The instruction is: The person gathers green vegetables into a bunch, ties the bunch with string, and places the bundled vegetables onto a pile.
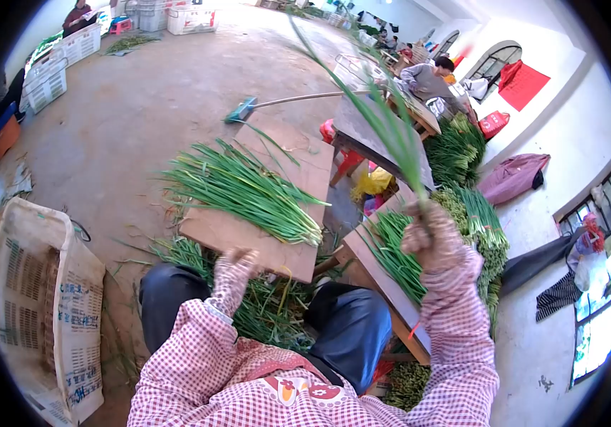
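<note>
Checked smock (pixel 248 377) nearest the camera, below both hands. Left to right from there: white plastic crate (pixel 77 306), well left of the left hand (pixel 233 277). Left hand is gloved, at the near edge of a brown worktop (pixel 209 229); can't tell if fingers are spread or pressed together, or if they touch the edge. Stalk bundle (pixel 248 196) lies flat on that worktop, just beyond the left hand, pale ends toward the right hand (pixel 430 238). Loose greens (pixel 270 309) below and right of left hand. Right hand, also gloved, pinches raised stalks (pixel 401 146) by the base, leaves fanning up and left. Loose stalks (pixel 399 260) on the side worktop (pixel 374 274), just left of and below right hand. Heaped greens (pixel 491 245) to its right.
</note>
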Motion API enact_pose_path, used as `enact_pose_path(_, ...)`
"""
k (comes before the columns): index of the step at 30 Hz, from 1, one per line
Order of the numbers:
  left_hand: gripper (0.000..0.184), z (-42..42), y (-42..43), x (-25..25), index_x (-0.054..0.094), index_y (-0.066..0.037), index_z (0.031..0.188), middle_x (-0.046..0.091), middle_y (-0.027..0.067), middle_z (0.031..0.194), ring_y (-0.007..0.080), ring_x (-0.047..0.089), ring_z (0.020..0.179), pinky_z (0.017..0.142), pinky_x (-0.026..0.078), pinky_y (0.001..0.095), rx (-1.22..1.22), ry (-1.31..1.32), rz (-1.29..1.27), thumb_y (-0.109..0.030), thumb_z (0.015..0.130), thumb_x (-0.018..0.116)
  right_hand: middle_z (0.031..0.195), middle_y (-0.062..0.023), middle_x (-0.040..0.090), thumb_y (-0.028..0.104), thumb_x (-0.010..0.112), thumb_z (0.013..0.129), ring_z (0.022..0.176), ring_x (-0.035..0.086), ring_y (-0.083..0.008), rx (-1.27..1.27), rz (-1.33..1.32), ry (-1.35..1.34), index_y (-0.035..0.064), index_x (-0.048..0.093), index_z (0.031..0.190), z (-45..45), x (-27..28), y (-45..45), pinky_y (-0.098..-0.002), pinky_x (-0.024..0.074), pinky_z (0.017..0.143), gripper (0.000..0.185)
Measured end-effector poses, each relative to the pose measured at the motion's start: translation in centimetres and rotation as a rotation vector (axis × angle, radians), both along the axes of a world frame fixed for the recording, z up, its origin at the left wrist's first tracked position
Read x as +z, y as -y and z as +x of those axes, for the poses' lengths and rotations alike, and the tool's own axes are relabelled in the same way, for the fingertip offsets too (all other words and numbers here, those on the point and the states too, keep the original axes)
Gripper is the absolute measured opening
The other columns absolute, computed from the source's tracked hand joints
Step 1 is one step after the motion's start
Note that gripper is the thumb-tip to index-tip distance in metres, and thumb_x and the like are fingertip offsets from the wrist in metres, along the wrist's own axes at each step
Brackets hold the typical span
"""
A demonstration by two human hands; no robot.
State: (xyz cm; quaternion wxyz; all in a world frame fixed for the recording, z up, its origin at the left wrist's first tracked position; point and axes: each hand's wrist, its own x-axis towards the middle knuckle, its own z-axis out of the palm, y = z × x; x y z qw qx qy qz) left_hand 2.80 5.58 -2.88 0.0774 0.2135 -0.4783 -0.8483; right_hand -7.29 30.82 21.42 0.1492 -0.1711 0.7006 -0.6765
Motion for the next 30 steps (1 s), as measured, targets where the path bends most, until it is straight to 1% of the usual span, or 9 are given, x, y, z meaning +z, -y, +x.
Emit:
enact_pose_path(2, 0.036, 0.7, -0.9, 1.5, 0.046, -0.002, 0.117, 0.06, 0.0107, 0.099, 0.0192, 0.059, 0.091, 0.08, 0.05, 0.033, -0.28, -0.098, 0.042, -0.013, 0.085, 0.059, 0.065, -0.0038, 0.055, 0.042, 0.044, 0.091, 0.05, 0.053, -0.0114, -0.019, 0.253, -0.001, 0.0017, 0.059, 0.097, 1.6, -2.7, 3.7, -0.0225, 0.0444, 0.05, 0.043)
enact_pose_path(3, 0.04, 0.8, -1.4, 1.4, 0.044, -0.002, 0.121, 0.059, 0.0121, 0.104, 0.0215, 0.059, 0.096, 0.085, 0.049, 0.0347, -0.369, -0.201, 0.128, -0.015, 0.085, 0.059, 0.07, -0.0036, 0.057, 0.038, 0.04, 0.094, 0.055, 0.055, -0.0117, 0.077, 0.469, -0.242, 0.0043, 0.059, 0.097, 2.2, -4.9, 5.0, -0.024, 0.0454, 0.055, 0.039)
enact_pose_path(4, 0.044, 1.1, -1.8, 2.6, 0.043, -0.004, 0.124, 0.056, 0.0093, 0.111, 0.017, 0.057, 0.096, 0.084, 0.046, 0.0309, -0.36, -0.223, 0.279, -0.015, 0.085, 0.059, 0.072, -0.0039, 0.057, 0.035, 0.038, 0.095, 0.06, 0.056, -0.012, 0.221, 0.367, -0.084, 0.0062, 0.059, 0.099, 1.6, -10.0, 4.9, -0.0262, 0.0466, 0.061, 0.035)
enact_pose_path(8, 0.042, 0.3, -1.5, 2.1, 0.042, -0.005, 0.125, 0.059, 0.0133, 0.107, 0.0211, 0.059, 0.097, 0.085, 0.049, 0.0353, -0.292, -0.28, 0.705, -0.01, 0.085, 0.056, 0.084, -0.0092, 0.06, 0.024, 0.04, 0.094, 0.083, 0.059, -0.0209, 0.64, 0.893, 0.313, 0.0107, 0.057, 0.111, 6.5, -14.2, 9.9, -0.0306, 0.0458, 0.084, 0.028)
enact_pose_path(10, 0.032, 0.0, -1.3, 2.5, 0.051, -0.002, 0.115, 0.062, 0.0138, 0.102, 0.021, 0.061, 0.093, 0.085, 0.05, 0.0342, -0.011, -0.249, 0.532, -0.003, 0.084, 0.055, 0.085, -0.0073, 0.06, 0.027, 0.041, 0.094, 0.072, 0.06, -0.0173, 0.601, 0.672, 0.458, 0.0115, 0.058, 0.11, 6.2, -20.8, 6.9, -0.0298, 0.0491, 0.074, 0.028)
enact_pose_path(13, 0.024, -1.3, -0.4, 2.4, 0.055, 0.0, 0.107, 0.063, 0.0127, 0.099, 0.0209, 0.062, 0.088, 0.08, 0.051, 0.0329, 0.237, -0.281, 0.14, 0.002, 0.084, 0.052, 0.084, -0.0071, 0.061, 0.028, 0.043, 0.094, 0.071, 0.06, -0.017, 0.289, 0.787, -0.034, 0.0112, 0.059, 0.11, -0.8, -19.6, 6.3, -0.0297, 0.0491, 0.072, 0.028)
enact_pose_path(17, 0.025, -2.0, -0.7, 2.1, 0.055, -0.008, 0.108, 0.063, 0.0109, 0.097, 0.0218, 0.061, 0.086, 0.076, 0.049, 0.0355, 0.134, -0.253, 0.401, -0.006, 0.084, 0.054, 0.083, -0.0068, 0.062, 0.029, 0.044, 0.093, 0.069, 0.06, -0.0166, -0.009, 1.15, -0.458, 0.0107, 0.059, 0.108, -12.0, -17.9, 5.7, -0.0297, 0.0491, 0.069, 0.028)
enact_pose_path(23, 0.024, -3.3, -1.3, 1.8, 0.055, -0.008, 0.106, 0.063, 0.0122, 0.096, 0.0252, 0.062, 0.085, 0.071, 0.051, 0.0376, 0.165, -0.13, 0.581, -0.003, 0.082, 0.054, 0.081, -0.0063, 0.063, 0.03, 0.047, 0.092, 0.067, 0.06, -0.016, 0.206, 1.548, -0.369, 0.01, 0.06, 0.107, -19.6, -19.5, 7.3, -0.0296, 0.0491, 0.066, 0.028)
enact_pose_path(30, 0.025, -3.4, -1.8, 0.0, 0.054, -0.008, 0.108, 0.062, 0.0086, 0.1, 0.0218, 0.06, 0.089, 0.079, 0.046, 0.0349, 0.187, -0.107, 0.495, -0.007, 0.084, 0.054, 0.079, -0.0058, 0.064, 0.031, 0.049, 0.091, 0.064, 0.06, -0.0153, 0.15, 1.303, -0.246, 0.0092, 0.061, 0.105, -20.4, -9.8, 6.1, -0.0295, 0.049, 0.061, 0.029)
